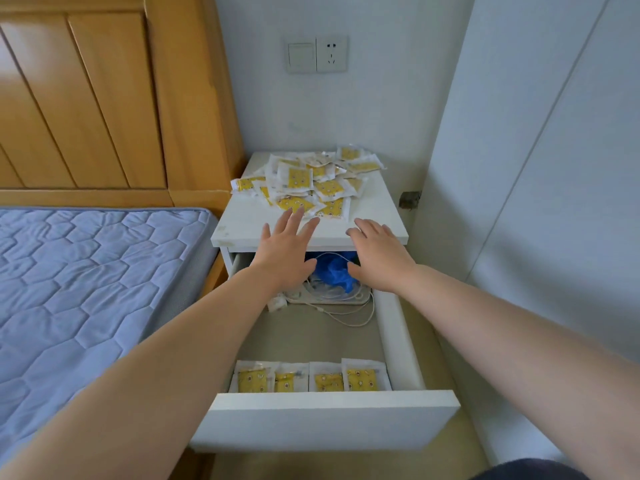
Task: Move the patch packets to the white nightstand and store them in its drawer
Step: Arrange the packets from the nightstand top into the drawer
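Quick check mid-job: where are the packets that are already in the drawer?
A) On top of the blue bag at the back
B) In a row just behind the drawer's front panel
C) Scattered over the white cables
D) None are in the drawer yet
B: the row of packets sits just behind the drawer front, while the blue bag and white cables lie farther back.

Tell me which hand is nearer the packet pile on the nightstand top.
Left. The left hand reaches the packet pile with its fingertips; the right hand sits short of it, rightward.
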